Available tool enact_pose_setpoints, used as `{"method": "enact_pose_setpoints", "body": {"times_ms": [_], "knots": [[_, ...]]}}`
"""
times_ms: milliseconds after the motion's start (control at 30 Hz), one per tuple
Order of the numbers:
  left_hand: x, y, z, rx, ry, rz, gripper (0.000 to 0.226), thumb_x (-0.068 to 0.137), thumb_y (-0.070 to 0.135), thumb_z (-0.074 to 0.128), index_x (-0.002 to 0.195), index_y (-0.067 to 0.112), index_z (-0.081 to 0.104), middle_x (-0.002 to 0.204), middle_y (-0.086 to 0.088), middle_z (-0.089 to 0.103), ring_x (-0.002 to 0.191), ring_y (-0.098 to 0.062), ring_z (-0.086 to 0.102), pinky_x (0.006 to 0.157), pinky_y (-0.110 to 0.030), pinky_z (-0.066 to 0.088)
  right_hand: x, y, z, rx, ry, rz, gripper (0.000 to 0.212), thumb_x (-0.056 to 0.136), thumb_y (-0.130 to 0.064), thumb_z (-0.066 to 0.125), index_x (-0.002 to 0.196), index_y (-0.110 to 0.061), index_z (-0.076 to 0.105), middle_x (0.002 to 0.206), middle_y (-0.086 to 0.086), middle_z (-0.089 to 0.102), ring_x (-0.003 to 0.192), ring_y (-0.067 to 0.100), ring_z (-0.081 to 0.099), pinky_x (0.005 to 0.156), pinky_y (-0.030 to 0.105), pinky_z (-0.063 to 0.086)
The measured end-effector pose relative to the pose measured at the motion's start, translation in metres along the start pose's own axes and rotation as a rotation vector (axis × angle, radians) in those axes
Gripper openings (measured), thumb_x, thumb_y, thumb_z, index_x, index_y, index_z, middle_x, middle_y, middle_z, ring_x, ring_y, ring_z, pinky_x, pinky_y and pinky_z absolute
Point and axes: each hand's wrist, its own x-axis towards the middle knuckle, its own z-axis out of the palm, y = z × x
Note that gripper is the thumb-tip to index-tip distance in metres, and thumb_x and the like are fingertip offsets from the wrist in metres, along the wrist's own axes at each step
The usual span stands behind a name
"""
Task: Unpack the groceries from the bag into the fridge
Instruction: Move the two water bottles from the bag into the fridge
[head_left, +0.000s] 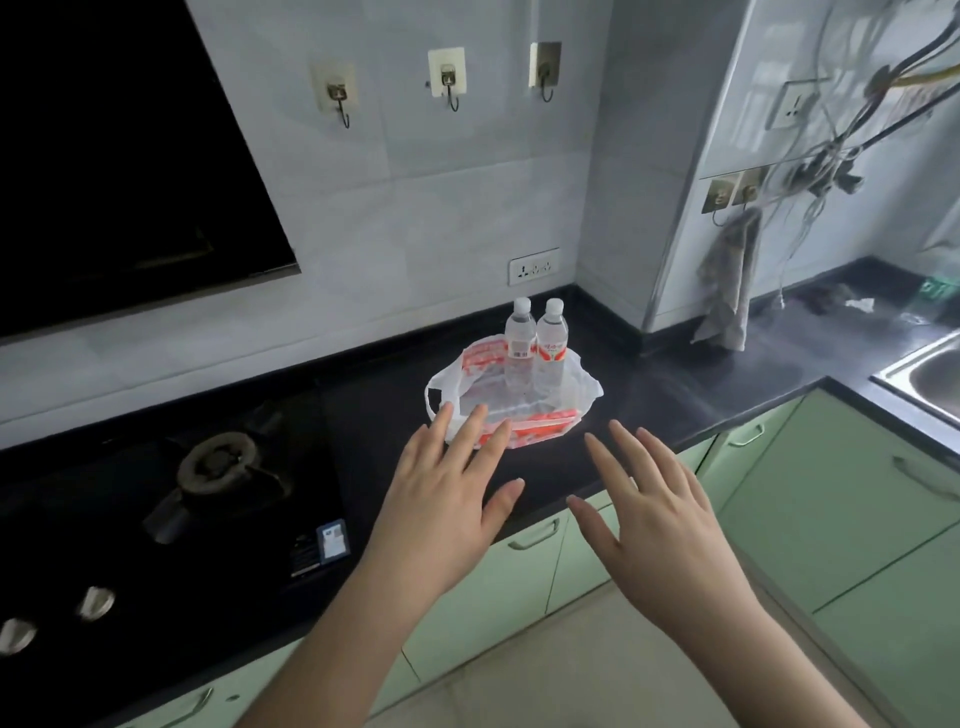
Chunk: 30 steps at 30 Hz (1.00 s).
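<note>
Two bare hands reach out over a dark kitchen counter (649, 395), palms down. The left hand (441, 499) has its fingers spread and holds nothing; its fingertips overlap the near edge of one thin white and red plastic bag (467, 374), though contact cannot be judged. The right hand (660, 514), also spread and empty, hovers just right of the bag, short of it. Beyond both hands, two clear water bottles stand upright side by side in the slumped bag: a left bottle (520, 345) and a right bottle (551, 345), touching. Left of the hands sits one gas stove (218, 467).
</note>
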Motion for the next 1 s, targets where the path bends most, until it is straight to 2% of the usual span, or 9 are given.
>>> {"method": "enact_pose_setpoints", "body": {"times_ms": [167,367,533,667,767,900,1000], "knots": [[0.054,0.005,0.015,0.013,-0.044,-0.005,0.067,0.096,0.062,0.008,0.154,0.032,0.019,0.164,0.001,0.016,0.151,-0.027,0.008,0.118,-0.044,0.006,0.047,0.032,0.017,0.025,-0.026,-0.016,0.067,0.091,-0.062,0.03,0.142,-0.021,0.044,0.148,0.004,0.044,0.138,0.026,0.035,0.114,0.042,0.027],[0.112,0.008,0.033,0.037,-0.103,-0.065,0.065,0.097,0.062,0.011,0.153,0.031,0.025,0.161,0.0,0.026,0.15,-0.027,0.018,0.117,-0.047,0.016,0.108,0.072,0.033,0.048,-0.076,-0.055,0.068,0.091,-0.064,0.022,0.142,-0.023,0.043,0.148,0.005,0.043,0.139,0.028,0.036,0.113,0.045,0.028],[0.142,0.012,0.051,0.05,-0.131,-0.121,0.065,0.097,0.061,0.011,0.154,0.031,0.021,0.163,0.001,0.022,0.15,-0.028,0.015,0.117,-0.045,0.01,0.146,0.095,0.051,0.042,-0.119,-0.099,0.069,0.091,-0.065,0.02,0.141,-0.023,0.044,0.148,0.003,0.043,0.139,0.027,0.036,0.113,0.042,0.022],[0.161,0.008,0.059,0.034,-0.165,-0.14,0.071,0.093,0.064,0.004,0.154,0.031,0.023,0.162,-0.001,0.024,0.15,-0.029,0.016,0.119,-0.049,0.017,0.168,0.1,0.07,0.055,-0.164,-0.119,0.069,0.091,-0.065,0.02,0.143,-0.024,0.04,0.15,0.003,0.04,0.141,0.027,0.033,0.113,0.04,0.015],[0.173,-0.003,0.069,0.014,-0.196,-0.141,0.074,0.09,0.064,0.0,0.155,0.033,0.017,0.164,0.002,0.016,0.151,-0.027,0.009,0.12,-0.048,0.011,0.184,0.096,0.086,0.069,-0.182,-0.12,0.067,0.091,-0.063,0.026,0.141,-0.023,0.044,0.147,0.005,0.045,0.137,0.028,0.039,0.112,0.042,0.023],[0.197,-0.021,0.082,0.008,-0.196,-0.14,0.064,0.096,0.056,0.016,0.151,0.029,0.031,0.157,-0.002,0.035,0.147,-0.027,0.027,0.115,-0.047,0.024,0.21,0.089,0.11,0.098,-0.203,-0.081,0.069,0.09,-0.066,0.024,0.142,-0.024,0.043,0.147,0.004,0.045,0.136,0.028,0.041,0.111,0.044,0.029],[0.211,-0.036,0.098,-0.023,-0.219,-0.114,0.065,0.095,0.056,0.012,0.155,0.031,0.015,0.164,0.001,0.014,0.152,-0.024,0.009,0.12,-0.043,0.008,0.228,0.08,0.124,0.102,-0.197,-0.029,0.074,0.09,-0.067,0.02,0.146,-0.022,0.036,0.15,0.003,0.041,0.139,0.026,0.036,0.112,0.039,0.019]]}}
